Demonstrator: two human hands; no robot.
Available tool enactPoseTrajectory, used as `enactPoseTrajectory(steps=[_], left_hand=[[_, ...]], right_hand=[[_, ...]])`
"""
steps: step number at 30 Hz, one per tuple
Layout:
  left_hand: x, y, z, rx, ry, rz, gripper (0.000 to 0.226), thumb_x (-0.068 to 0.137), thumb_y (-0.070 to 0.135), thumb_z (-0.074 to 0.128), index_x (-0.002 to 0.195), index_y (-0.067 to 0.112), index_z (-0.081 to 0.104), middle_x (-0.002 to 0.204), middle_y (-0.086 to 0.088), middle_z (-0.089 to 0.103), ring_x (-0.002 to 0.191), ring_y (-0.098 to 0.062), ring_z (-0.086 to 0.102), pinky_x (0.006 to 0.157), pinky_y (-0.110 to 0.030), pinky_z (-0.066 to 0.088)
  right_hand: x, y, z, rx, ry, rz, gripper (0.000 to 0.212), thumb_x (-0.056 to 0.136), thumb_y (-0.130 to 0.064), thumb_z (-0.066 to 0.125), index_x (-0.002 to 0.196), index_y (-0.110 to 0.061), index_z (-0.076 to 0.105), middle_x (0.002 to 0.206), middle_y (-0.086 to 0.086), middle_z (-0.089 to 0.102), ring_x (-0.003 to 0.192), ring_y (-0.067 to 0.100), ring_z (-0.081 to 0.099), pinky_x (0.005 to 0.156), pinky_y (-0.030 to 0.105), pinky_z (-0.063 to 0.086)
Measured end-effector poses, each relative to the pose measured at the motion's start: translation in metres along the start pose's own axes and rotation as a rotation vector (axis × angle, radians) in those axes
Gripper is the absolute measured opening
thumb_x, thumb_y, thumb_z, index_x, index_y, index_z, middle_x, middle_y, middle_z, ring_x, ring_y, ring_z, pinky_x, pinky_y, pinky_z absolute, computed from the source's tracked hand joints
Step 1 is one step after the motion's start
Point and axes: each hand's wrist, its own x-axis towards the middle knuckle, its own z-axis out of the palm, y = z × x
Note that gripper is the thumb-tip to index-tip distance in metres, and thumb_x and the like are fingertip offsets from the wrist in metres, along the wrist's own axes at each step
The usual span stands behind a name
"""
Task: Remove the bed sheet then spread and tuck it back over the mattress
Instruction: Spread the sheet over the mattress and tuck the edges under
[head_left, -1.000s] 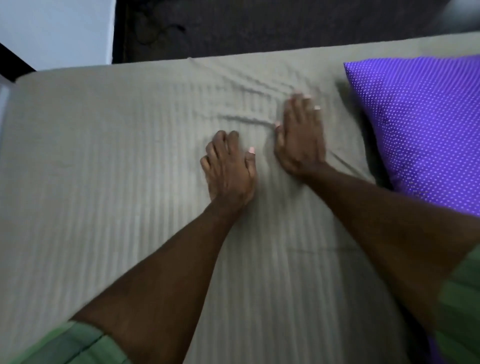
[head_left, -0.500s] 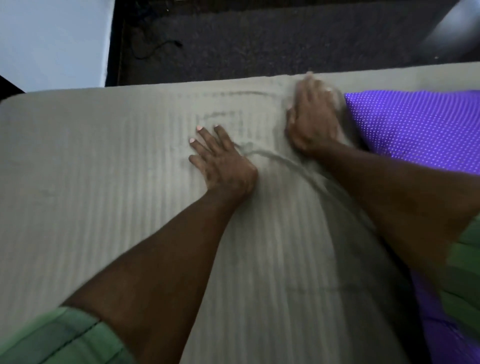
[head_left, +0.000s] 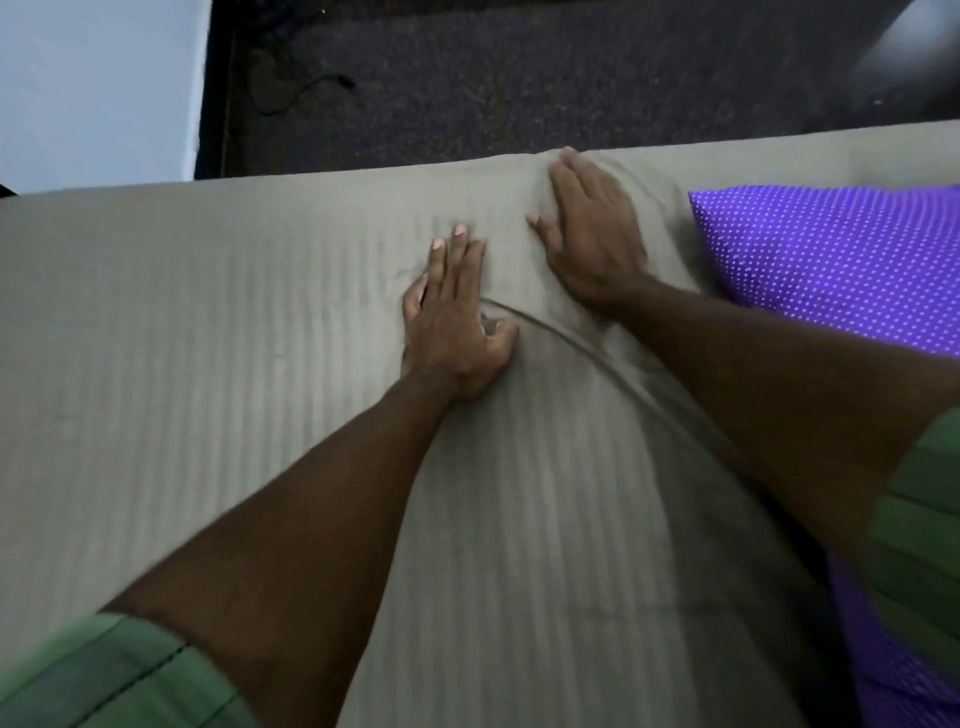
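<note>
Dark carpet (head_left: 571, 78) is seen beyond the bed's far edge. Both hands, left (head_left: 454, 317) and right (head_left: 592, 234), are laid flat with fingers straight, gripping nothing, on the striped sheet (head_left: 208, 338) spread over the mattress. A ridge is raised between them. Judged light, soft and slippery, the sheet is best gathered at its far edge. A purple pillow (head_left: 841, 265) lies right.

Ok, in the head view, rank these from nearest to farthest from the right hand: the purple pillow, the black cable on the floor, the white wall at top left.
From the right hand, flat on the sheet:
1. Pillow, just to its right on the bed.
2. Cable, on the dark floor beyond the bed, up and left.
3. Wall, farthest, at the top left corner.
</note>
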Motion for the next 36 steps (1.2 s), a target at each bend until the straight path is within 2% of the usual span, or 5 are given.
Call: enactPoseTrajectory(steps=[9, 12, 20, 25, 36], left_hand=[[-0.005, 0.000, 0.011, 0.147, 0.054, 0.034, 0.108, 0.086, 0.084, 0.032, 0.164, 0.018, -0.001, 0.172, -0.002, -0.008, 0.158, -0.023, -0.009, 0.125, -0.044, 0.004], [-0.004, 0.001, 0.009, 0.136, 0.028, 0.052, 0.110, 0.085, 0.086, 0.033, 0.164, 0.019, -0.002, 0.172, -0.001, -0.010, 0.158, -0.023, -0.011, 0.126, -0.047, 0.005], [0.001, 0.006, 0.005, 0.191, -0.098, -0.004, 0.118, 0.079, 0.091, 0.033, 0.163, 0.020, -0.010, 0.171, 0.000, -0.018, 0.157, -0.023, -0.016, 0.125, -0.048, 0.000], [0.001, 0.041, 0.000, 0.302, -0.211, -0.194, 0.112, 0.087, 0.074, 0.044, 0.162, 0.013, -0.013, 0.169, -0.011, -0.021, 0.156, -0.034, -0.018, 0.125, -0.055, -0.003], [-0.148, 0.125, 0.038, 0.081, -0.077, -0.083, 0.053, 0.107, 0.029, 0.027, 0.157, 0.014, 0.036, 0.166, -0.010, 0.029, 0.152, -0.026, 0.029, 0.119, -0.040, 0.025]], right_hand=[[-0.032, 0.033, -0.015, 0.328, 0.255, 0.235, 0.009, 0.090, -0.013, 0.057, 0.097, -0.009, 0.054, 0.103, -0.015, 0.043, 0.085, -0.011, 0.039, 0.082, 0.009, 0.036], [-0.015, 0.042, -0.021, 0.198, 0.225, 0.214, 0.007, 0.091, -0.009, 0.050, 0.097, -0.010, 0.053, 0.114, -0.005, 0.043, 0.091, -0.013, 0.036, 0.091, 0.003, 0.030], [-0.009, 0.022, -0.012, -0.211, 0.168, 0.130, 0.030, 0.099, -0.017, 0.043, 0.126, -0.012, 0.056, 0.139, 0.017, 0.049, 0.127, 0.037, 0.048, 0.110, 0.051, 0.036], [-0.129, -0.020, 0.016, -0.145, -0.016, -0.004, 0.066, 0.104, -0.037, 0.035, 0.164, -0.015, 0.018, 0.171, 0.007, 0.015, 0.158, 0.026, 0.013, 0.127, 0.048, 0.013], [-0.237, -0.010, -0.014, 0.016, -0.247, 0.197, 0.062, 0.106, -0.034, 0.034, 0.164, -0.019, 0.020, 0.172, -0.001, 0.011, 0.159, 0.020, 0.009, 0.127, 0.041, 0.010]])
